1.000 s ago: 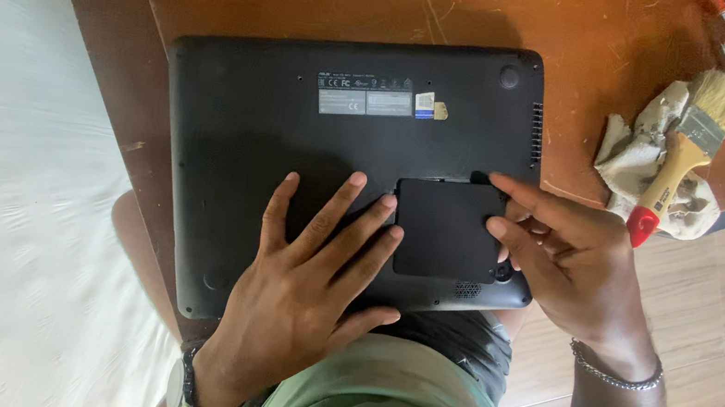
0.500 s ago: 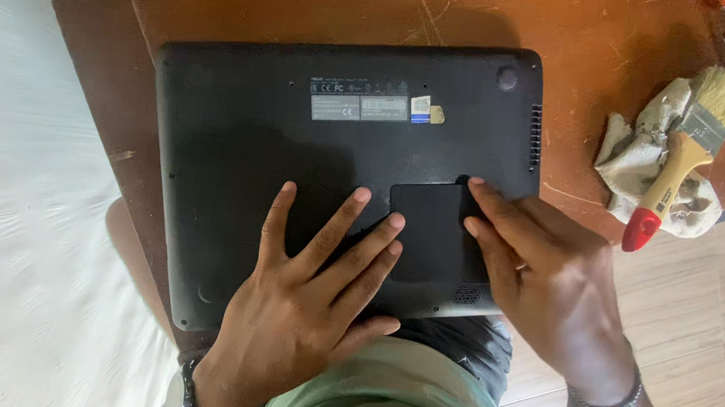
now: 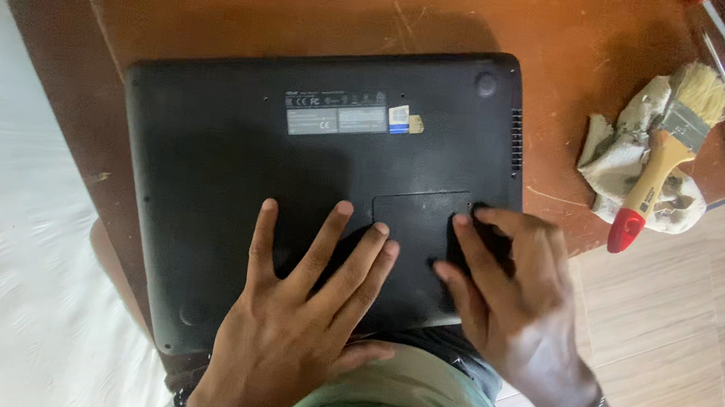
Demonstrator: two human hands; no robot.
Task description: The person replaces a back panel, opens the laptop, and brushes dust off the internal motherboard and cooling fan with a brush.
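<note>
Pressing one upturned black laptop [image 3: 312,160], left hand [image 3: 301,317] flat and spread, right hand [image 3: 510,288] fingertips on one panel [image 3: 416,225], gripping nothing, one paintbrush [image 3: 663,154] nearby.

Laptop [image 3: 310,178]: black, closed, underside up, flat on table.
Access panel [image 3: 416,225]: rectangular, seated near front edge.
</note>
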